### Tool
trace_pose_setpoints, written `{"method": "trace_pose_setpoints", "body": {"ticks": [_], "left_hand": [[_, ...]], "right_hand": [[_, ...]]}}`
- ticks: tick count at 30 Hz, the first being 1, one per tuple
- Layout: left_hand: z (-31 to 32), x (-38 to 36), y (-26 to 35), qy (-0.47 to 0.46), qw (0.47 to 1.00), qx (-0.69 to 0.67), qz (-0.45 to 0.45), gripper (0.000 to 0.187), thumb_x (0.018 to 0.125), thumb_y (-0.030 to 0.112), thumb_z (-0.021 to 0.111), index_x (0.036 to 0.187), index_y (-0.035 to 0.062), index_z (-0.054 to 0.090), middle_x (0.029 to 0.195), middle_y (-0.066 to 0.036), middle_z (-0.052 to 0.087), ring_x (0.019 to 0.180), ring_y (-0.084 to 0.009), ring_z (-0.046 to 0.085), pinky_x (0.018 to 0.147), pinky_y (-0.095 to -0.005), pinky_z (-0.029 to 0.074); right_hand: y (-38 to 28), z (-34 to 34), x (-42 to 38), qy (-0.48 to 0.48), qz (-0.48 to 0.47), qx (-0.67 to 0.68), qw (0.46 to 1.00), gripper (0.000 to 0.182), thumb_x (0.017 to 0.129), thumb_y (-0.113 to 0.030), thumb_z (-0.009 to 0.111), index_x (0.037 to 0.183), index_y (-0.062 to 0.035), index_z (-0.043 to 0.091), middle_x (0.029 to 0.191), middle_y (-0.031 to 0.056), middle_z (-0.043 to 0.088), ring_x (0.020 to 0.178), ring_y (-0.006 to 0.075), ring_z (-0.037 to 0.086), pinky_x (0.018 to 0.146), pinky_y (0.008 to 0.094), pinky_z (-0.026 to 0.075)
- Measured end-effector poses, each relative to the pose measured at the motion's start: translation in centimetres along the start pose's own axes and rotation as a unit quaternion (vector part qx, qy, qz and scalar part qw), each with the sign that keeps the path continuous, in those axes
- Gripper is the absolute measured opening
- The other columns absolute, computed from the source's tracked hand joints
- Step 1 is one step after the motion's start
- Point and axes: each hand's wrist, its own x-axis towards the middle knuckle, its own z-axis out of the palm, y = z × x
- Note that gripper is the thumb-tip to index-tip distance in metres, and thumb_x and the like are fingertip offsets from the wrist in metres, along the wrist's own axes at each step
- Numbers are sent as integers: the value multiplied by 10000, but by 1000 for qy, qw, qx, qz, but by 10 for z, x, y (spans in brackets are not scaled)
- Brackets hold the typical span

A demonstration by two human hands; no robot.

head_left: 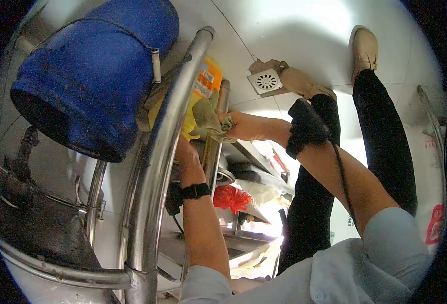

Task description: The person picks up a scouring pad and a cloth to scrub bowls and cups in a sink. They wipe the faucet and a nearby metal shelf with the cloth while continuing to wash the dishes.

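Observation:
My right hand (pixel 243 126) is closed on a greenish-grey cloth (pixel 206 115), which hangs against a yellow container (pixel 185 121) with an orange label. A dark device is strapped to my right wrist, with a cable running up the arm. My left hand (pixel 185 152) reaches in behind a thick metal tube (pixel 170 116), close below the yellow container. Its fingers are hidden by the tube, and a black strap circles that wrist. A thinner metal post (pixel 212 162) stands between my two hands.
A blue bucket (pixel 96 71) with a wire handle lies tipped on the left. Shelves behind the posts hold a red plastic bag (pixel 232 198) and other items. A floor drain (pixel 267 81) sits near my shoes on the pale tiles.

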Motion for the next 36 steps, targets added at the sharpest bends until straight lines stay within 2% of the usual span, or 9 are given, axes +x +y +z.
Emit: {"method": "trace_pose_setpoints", "body": {"ticks": [1,8,10,17,21,26,30,35,36], "left_hand": [[-7,-10,47,24,974,-209,-88,318,823,217,485,989,-49,531,970,-189,548,836,-254,522,759,-340,409],[-8,-6,44,-9,981,190,32,305,826,223,457,972,-37,523,946,-152,523,801,-236,503,724,-327,423],[-13,-12,53,-74,942,327,13,310,843,199,447,991,-65,516,1004,-207,510,833,-252,485,774,-335,396],[2,3,8,-54,983,-175,-5,299,809,228,487,1013,11,505,920,-77,535,809,-207,529,682,-301,444],[-12,-15,54,-2,971,-217,-103,261,817,187,471,1009,14,506,958,-82,530,818,-194,526,674,-306,446],[0,-10,16,-35,964,248,89,313,831,197,441,1071,-3,451,1046,-128,504,898,-259,518,730,-350,443],[9,-6,-32,19,913,371,168,292,817,200,475,995,-29,505,972,-166,534,839,-284,522,729,-356,429],[-27,-21,90,-42,996,13,-78,298,851,200,384,1003,-32,490,965,-189,549,856,-265,544,719,-346,446],[-23,-21,90,-19,998,1,-62,293,849,192,385,1000,-35,491,968,-188,547,849,-270,545,709,-353,447]], "right_hand": [[-7,2,-5,-7,41,2,999,373,727,66,430,1079,-52,468,984,28,531,913,106,464,832,238,353],[21,-7,19,-33,46,10,998,371,728,55,435,1084,-48,456,1011,33,523,933,103,453,843,241,348],[31,-6,27,-6,-43,-6,999,197,725,-69,549,922,-69,536,801,7,577,674,118,503,605,289,432],[-16,5,-2,5,-83,-15,996,234,740,-66,547,972,-83,518,866,16,571,775,112,490,692,264,414],[-13,5,-1,-10,28,-42,999,340,750,37,447,1078,-52,460,987,20,533,883,97,463,795,240,375],[-6,1,11,-7,-22,20,1000,336,788,-26,487,1119,-43,434,1064,22,504,958,88,441,864,243,346],[18,0,16,-25,-34,116,992,341,787,-36,502,1121,-58,437,1062,21,503,962,86,435,865,247,344],[28,-1,20,-19,-76,162,984,316,715,-47,566,1023,-65,499,909,-4,551,816,81,473,712,225,401],[16,-2,10,17,34,86,996,326,781,0,479,1099,-68,465,1039,28,516,953,93,452,856,243,351]]}}
